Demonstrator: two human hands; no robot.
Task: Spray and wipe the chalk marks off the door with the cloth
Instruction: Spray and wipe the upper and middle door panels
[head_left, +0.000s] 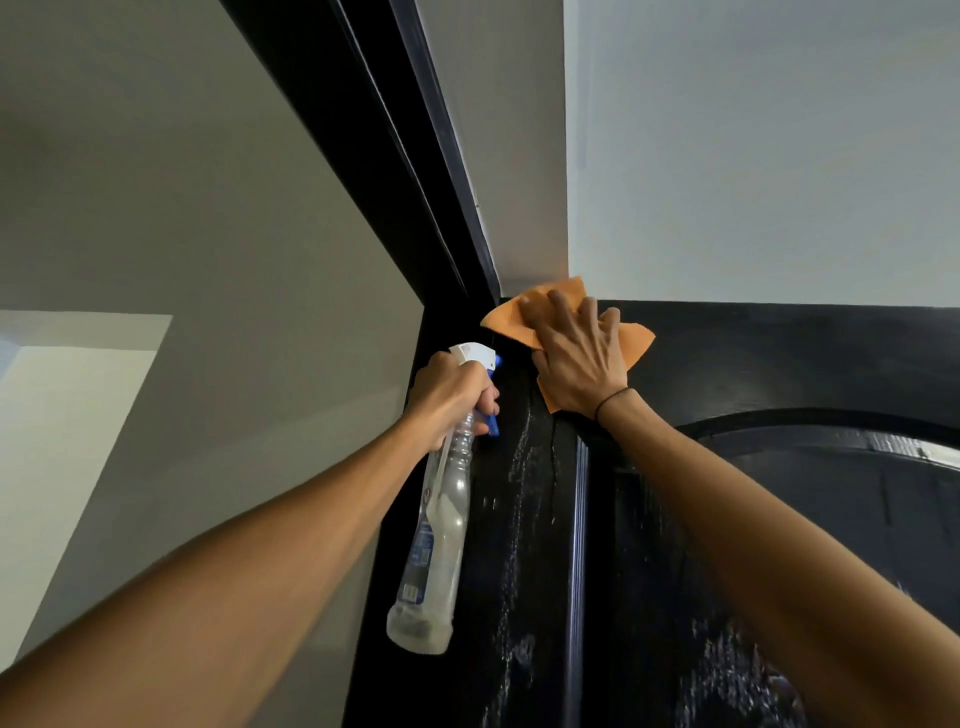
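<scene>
I look up at the top left corner of a black door (779, 364). My right hand (576, 358) lies flat on an orange cloth (506, 319) and presses it against the door's top corner, fingers spread. My left hand (449, 397) grips the neck of a clear spray bottle (436, 540) with a white head and blue trigger, a finger on the trigger, nozzle towards the door. Wet streaks and pale smears (514, 519) run down the door's left edge below the cloth. More pale smears (727, 675) show lower on the panel.
The black door frame (395, 156) runs up the left side of the door. A grey wall (182, 234) is to the left and a white wall (753, 156) is above the door. A curved moulding (831, 418) arcs across the door panel at right.
</scene>
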